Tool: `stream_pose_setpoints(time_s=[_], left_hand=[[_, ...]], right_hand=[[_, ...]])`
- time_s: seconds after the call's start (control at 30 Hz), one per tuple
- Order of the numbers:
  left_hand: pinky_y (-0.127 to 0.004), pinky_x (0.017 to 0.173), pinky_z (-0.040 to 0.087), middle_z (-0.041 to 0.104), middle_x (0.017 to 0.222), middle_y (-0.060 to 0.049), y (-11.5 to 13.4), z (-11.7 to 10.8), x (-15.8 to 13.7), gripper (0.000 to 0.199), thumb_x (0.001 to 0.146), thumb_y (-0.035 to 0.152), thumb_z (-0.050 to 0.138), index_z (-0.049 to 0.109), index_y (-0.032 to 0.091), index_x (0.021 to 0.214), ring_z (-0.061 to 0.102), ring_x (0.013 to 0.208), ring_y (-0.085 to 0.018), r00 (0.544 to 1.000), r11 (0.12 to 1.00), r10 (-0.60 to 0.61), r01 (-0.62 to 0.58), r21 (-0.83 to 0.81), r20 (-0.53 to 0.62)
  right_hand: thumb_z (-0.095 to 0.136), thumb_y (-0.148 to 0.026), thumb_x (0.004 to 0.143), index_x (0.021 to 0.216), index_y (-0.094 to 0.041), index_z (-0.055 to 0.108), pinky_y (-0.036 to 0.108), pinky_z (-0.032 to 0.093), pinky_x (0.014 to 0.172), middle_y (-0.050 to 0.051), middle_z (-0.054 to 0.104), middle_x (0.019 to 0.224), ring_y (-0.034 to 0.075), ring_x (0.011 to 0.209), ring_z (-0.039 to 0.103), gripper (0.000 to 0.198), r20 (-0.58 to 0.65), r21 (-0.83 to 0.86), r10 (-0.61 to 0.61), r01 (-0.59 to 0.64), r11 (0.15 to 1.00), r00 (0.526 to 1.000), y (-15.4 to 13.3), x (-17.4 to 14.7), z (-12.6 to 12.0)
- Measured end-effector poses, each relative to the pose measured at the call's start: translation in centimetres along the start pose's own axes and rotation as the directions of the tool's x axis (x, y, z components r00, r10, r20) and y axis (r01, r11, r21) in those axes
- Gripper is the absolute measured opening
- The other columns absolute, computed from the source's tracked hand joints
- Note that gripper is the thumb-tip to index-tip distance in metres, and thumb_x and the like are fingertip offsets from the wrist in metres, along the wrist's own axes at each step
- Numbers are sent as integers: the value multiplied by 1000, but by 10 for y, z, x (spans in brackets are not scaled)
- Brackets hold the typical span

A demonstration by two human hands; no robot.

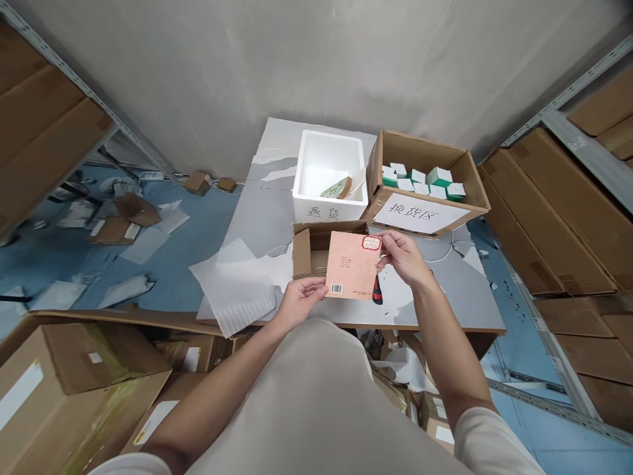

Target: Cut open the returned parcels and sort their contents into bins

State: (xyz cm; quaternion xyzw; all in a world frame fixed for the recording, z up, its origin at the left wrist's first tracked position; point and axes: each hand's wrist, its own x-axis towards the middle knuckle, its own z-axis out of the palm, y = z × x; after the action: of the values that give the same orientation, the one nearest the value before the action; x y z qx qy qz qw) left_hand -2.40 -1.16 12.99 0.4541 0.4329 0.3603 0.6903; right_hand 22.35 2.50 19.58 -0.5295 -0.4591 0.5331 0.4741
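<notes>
A pink book [352,267] with a barcode and a red-edged sticker is held up between my two hands over the table's front part. My left hand [302,300] pinches its lower left corner. At the upper right edge, my right hand [399,254] grips it between thumb and fingers. Just behind the book stands an opened small cardboard box [301,252], partly hidden by it. A red and black tool [378,291] lies under the book's right edge, mostly covered, so its kind does not show. White foam wrapping sheets [237,287] lie left of my left hand.
A white foam box [330,206] with a green-patterned item inside stands behind, beside a labelled cardboard carton [475,188] holding several green and white boxes. Large cartons [93,389] crowd the lower left; shelves [548,125] flank the table [267,142].
</notes>
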Motion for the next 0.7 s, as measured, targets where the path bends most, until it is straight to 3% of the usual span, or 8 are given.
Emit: stream_pose_setpoints(time_s=[0.2, 0.33, 0.43, 0.5, 0.6, 0.7], left_hand=[[-34, 77, 54, 73, 100, -8, -8, 2, 0, 41, 70, 42, 72, 71, 18, 103, 67, 86, -21, 1000, 1000, -13, 13, -11, -6], [-28, 75, 51, 72, 100, -7, -5, 3, 0, 37, 73, 40, 72, 71, 19, 104, 65, 85, -16, 999, 992, -35, 37, -121, 19], [-27, 75, 50, 71, 99, -8, 1, 9, 1, 35, 74, 36, 72, 70, 18, 103, 64, 81, -14, 977, 935, -136, 182, -305, 166], [-26, 71, 49, 71, 90, -8, 6, 15, 1, 34, 71, 32, 75, 71, 16, 100, 62, 73, -12, 926, 877, -215, 323, -356, 309], [-26, 69, 49, 70, 86, -9, 12, 23, 1, 36, 65, 26, 80, 71, 13, 97, 62, 68, -11, 870, 845, -278, 423, -326, 408], [-31, 78, 51, 69, 103, -12, 13, 21, 4, 41, 69, 39, 77, 69, 16, 102, 65, 89, -20, 927, 864, -238, 338, -374, 290]], right_hand=[[65, -50, 77, 89, -19, 68, 20, 53, 45, 1, 69, 70, 11, 58, 63, 33, -42, -20, -8, 7, 1000, 999, 5, -1, -6], [68, -47, 76, 101, -23, 66, 23, 53, 49, 1, 69, 79, 13, 64, 63, 35, 24, -14, -58, 58, 998, 998, 7, -4, -10], [78, -43, 67, 111, -28, 62, 29, 56, 68, 4, 67, 105, 18, 91, 64, 50, 71, -44, -208, 211, 976, 976, 5, -6, -4], [80, -43, 63, 115, -29, 60, 32, 53, 80, 5, 60, 119, 22, 108, 58, 58, 119, -88, -254, 265, 960, 960, 2, -6, 3], [76, -48, 67, 104, -24, 64, 31, 53, 72, 4, 65, 101, 20, 91, 63, 46, 199, -104, -133, 156, 982, 971, -2, -4, 10], [71, -52, 71, 89, -20, 63, 24, 49, 53, 0, 65, 76, 14, 64, 60, 37, 140, -82, -13, 24, 996, 990, -3, -1, 5]])
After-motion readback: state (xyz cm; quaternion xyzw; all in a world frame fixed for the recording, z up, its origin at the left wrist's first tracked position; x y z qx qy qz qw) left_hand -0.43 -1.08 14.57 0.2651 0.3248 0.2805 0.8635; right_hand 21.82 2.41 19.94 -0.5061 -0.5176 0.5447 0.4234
